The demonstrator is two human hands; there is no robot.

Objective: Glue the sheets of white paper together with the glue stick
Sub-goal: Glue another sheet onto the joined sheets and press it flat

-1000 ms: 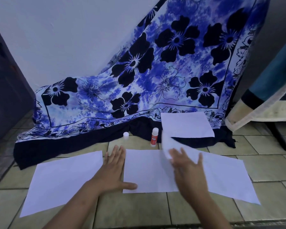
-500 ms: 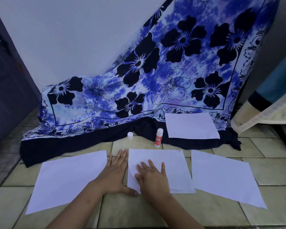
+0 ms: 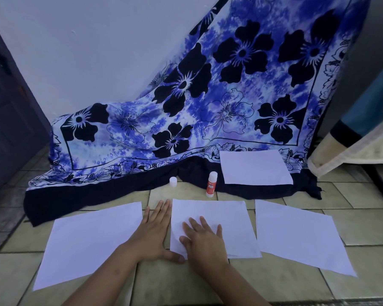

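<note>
Two white sheets lie stacked on the tiled floor as a middle pair (image 3: 226, 219); the lower one peeks out along the bottom right edge. My right hand (image 3: 205, 242) lies flat on the top sheet, fingers spread. My left hand (image 3: 152, 234) rests flat on the tiles beside the pair's left edge, its thumb touching the bottom corner. More white sheets lie at the left (image 3: 86, 241), the right (image 3: 299, 235) and the far right on the cloth (image 3: 254, 166). The glue stick (image 3: 211, 184) stands upright behind the pair, its white cap (image 3: 173, 181) off to the left.
A blue flowered cloth (image 3: 208, 102) drapes from the wall onto the floor behind the sheets. A dark door (image 3: 7, 107) stands at the left. Furniture with a dark leg (image 3: 378, 184) stands at the right.
My right hand laid a sheet over the middle sheet and slid left across it, pressing it flat. The left hand stayed put by the left edge.
</note>
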